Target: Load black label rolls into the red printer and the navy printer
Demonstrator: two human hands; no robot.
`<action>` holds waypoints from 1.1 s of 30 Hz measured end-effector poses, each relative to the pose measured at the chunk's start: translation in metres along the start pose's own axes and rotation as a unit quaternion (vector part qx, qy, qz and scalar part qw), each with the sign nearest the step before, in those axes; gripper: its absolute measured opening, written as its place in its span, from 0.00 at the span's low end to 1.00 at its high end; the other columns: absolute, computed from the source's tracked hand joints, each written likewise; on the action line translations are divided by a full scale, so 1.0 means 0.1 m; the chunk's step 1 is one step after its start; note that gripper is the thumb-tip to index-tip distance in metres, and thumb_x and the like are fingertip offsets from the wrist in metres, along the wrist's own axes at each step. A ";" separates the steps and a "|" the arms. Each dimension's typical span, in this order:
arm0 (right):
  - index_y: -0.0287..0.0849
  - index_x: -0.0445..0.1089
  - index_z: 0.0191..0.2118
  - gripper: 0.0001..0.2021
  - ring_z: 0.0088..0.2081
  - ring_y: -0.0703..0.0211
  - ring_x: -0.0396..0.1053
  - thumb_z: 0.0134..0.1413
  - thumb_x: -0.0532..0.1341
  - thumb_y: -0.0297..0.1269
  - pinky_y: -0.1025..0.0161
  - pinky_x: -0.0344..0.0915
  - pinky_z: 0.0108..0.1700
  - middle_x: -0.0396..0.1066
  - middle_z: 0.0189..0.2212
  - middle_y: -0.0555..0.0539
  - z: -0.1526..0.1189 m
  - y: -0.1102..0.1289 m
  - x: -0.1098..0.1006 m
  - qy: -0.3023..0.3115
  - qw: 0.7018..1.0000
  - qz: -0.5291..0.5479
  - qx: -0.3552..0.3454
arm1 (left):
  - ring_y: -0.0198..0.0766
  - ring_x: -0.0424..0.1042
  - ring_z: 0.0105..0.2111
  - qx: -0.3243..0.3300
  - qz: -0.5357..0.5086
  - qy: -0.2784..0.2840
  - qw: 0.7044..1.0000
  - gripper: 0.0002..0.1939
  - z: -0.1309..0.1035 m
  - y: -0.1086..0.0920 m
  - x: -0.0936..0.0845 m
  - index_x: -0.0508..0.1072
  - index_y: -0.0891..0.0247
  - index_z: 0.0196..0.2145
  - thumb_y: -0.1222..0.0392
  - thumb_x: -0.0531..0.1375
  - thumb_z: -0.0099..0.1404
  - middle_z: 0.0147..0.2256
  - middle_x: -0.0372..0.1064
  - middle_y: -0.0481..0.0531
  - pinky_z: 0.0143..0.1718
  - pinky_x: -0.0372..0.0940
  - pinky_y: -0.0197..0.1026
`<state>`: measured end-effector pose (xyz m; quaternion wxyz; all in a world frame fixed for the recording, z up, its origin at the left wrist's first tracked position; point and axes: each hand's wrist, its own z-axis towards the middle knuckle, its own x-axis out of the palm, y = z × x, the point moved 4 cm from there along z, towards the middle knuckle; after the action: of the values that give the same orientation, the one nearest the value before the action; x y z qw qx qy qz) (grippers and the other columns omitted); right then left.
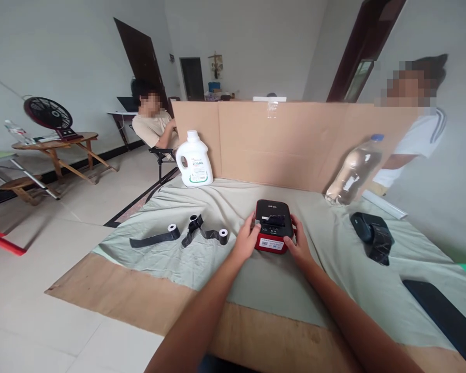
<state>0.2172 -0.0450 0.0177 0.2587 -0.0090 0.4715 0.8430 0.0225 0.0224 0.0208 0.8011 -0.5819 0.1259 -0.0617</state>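
A black and red box-shaped device (272, 215) with a white label on its front side stands on the green cloth, and a piece of dark strip lies on its top. My left hand (248, 237) holds its left side, and my right hand (298, 242) holds its right side. To the left lie a black roll with its strip unwound (155, 238), a second dark roll (194, 221) standing upright and a third roll (222, 237). At the right, a dark rounded device (363, 227) has a black strip hanging from it.
A white jug (196, 160) and a large clear bottle (355, 173) stand before a cardboard panel (272, 145). A dark flat object (442, 311) lies at the right edge. Two people sit or stand beyond the table. A fan (52, 115) stands far left.
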 end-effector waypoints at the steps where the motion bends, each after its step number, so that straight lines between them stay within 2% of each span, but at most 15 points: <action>1: 0.47 0.55 0.69 0.40 0.63 0.36 0.60 0.53 0.65 0.56 0.39 0.63 0.60 0.60 0.64 0.37 -0.01 0.00 0.01 0.001 1.000 -0.028 0.005 | 0.46 0.58 0.68 -0.004 -0.017 0.017 1.000 0.27 0.00 -0.02 0.01 0.62 0.60 0.67 0.56 0.54 0.72 0.67 0.59 0.56 0.71 0.51 0.52; 5: 0.41 0.58 0.67 0.42 0.59 0.35 0.66 0.51 0.68 0.53 0.38 0.64 0.60 0.68 0.59 0.34 -0.13 0.07 0.07 0.001 0.989 -0.136 0.052 | 0.47 0.57 0.68 -0.052 -0.045 0.046 0.997 0.31 -0.03 -0.08 0.02 0.60 0.59 0.69 0.57 0.55 0.69 0.67 0.60 0.53 0.71 0.49 0.50; 7: 0.40 0.61 0.65 0.40 0.54 0.37 0.71 0.50 0.68 0.54 0.40 0.68 0.56 0.73 0.54 0.35 -0.18 0.13 0.12 -0.013 0.985 -0.153 0.076 | 0.48 0.60 0.67 -0.069 -0.043 0.058 0.995 0.33 -0.03 -0.13 -0.01 0.59 0.58 0.70 0.58 0.56 0.67 0.66 0.62 0.52 0.70 0.52 0.51; 9: 0.39 0.64 0.62 0.38 0.50 0.39 0.74 0.49 0.68 0.54 0.42 0.70 0.53 0.75 0.51 0.36 -0.14 0.24 0.21 -0.024 0.985 -0.149 0.081 | 0.48 0.61 0.66 -0.056 -0.029 0.062 0.996 0.35 0.02 -0.22 -0.11 0.59 0.57 0.70 0.59 0.57 0.66 0.65 0.64 0.51 0.69 0.53 0.50; 11: 0.39 0.66 0.61 0.37 0.49 0.39 0.74 0.48 0.68 0.54 0.42 0.71 0.52 0.76 0.50 0.36 0.03 0.39 0.36 -0.030 0.988 -0.134 0.064 | 0.48 0.62 0.65 -0.029 -0.009 0.051 0.998 0.34 0.14 -0.35 -0.31 0.61 0.57 0.69 0.58 0.57 0.65 0.64 0.65 0.50 0.69 0.53 0.49; 13: 0.40 0.65 0.61 0.37 0.50 0.40 0.74 0.47 0.69 0.53 0.43 0.70 0.54 0.76 0.51 0.36 0.33 0.56 0.59 -0.024 0.993 -0.111 0.035 | 0.48 0.64 0.63 -0.015 -0.001 0.027 1.000 0.33 0.34 -0.48 -0.61 0.63 0.57 0.67 0.58 0.57 0.64 0.62 0.67 0.49 0.67 0.56 0.48; 15: 0.42 0.64 0.63 0.39 0.51 0.41 0.74 0.47 0.70 0.51 0.45 0.70 0.54 0.75 0.53 0.38 0.69 0.71 0.91 0.007 0.998 -0.069 0.009 | 0.48 0.70 0.57 -0.023 -0.014 0.001 1.000 0.32 0.60 -0.55 -0.98 0.66 0.58 0.66 0.59 0.57 0.63 0.60 0.70 0.50 0.62 0.63 0.48; 17: 0.44 0.62 0.63 0.36 0.51 0.43 0.74 0.49 0.70 0.47 0.48 0.71 0.53 0.75 0.54 0.40 1.03 0.79 1.31 0.044 0.999 -0.018 -0.015 | 0.48 0.72 0.54 -0.029 -0.034 -0.028 0.999 0.32 0.90 -0.54 -1.37 0.68 0.61 0.63 0.61 0.56 0.60 0.57 0.72 0.52 0.58 0.65 0.47; 21: 0.45 0.62 0.61 0.35 0.50 0.43 0.75 0.47 0.71 0.43 0.49 0.70 0.53 0.76 0.52 0.41 1.43 0.66 2.15 0.079 0.996 0.007 -0.033 | 0.47 0.71 0.52 -0.054 -0.056 -0.092 0.993 0.32 1.35 -0.31 -2.04 0.72 0.63 0.57 0.65 0.55 0.52 0.51 0.75 0.52 0.56 0.65 0.46; 25: 0.45 0.61 0.61 0.33 0.53 0.45 0.73 0.50 0.69 0.43 0.49 0.69 0.55 0.74 0.54 0.41 1.52 0.36 2.81 0.114 0.993 0.025 -0.014 | 0.45 0.72 0.42 -0.112 -0.075 -0.142 0.981 0.31 1.48 0.08 -2.46 0.74 0.64 0.52 0.65 0.55 0.48 0.41 0.76 0.52 0.48 0.68 0.45; 28: 0.44 0.62 0.59 0.32 0.54 0.44 0.72 0.49 0.69 0.43 0.47 0.68 0.56 0.73 0.54 0.40 1.56 0.19 3.06 0.159 0.987 0.016 0.002 | 0.43 0.72 0.37 -0.133 -0.080 -0.158 0.975 0.31 1.48 0.32 -2.62 0.73 0.64 0.52 0.64 0.56 0.47 0.37 0.76 0.52 0.41 0.69 0.43; 33: 0.42 0.61 0.59 0.31 0.55 0.43 0.70 0.51 0.68 0.43 0.47 0.67 0.57 0.69 0.56 0.37 1.63 0.10 3.18 0.198 0.980 -0.008 -0.003 | 0.42 0.73 0.35 -0.169 -0.073 -0.185 0.965 0.37 1.49 0.57 -2.71 0.69 0.63 0.58 0.62 0.56 0.48 0.38 0.76 0.52 0.34 0.68 0.40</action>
<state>-0.0256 0.2172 0.0337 0.1670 -0.1807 0.5110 0.8236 -0.1996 0.2430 0.0456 0.6937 -0.7178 -0.0585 0.0106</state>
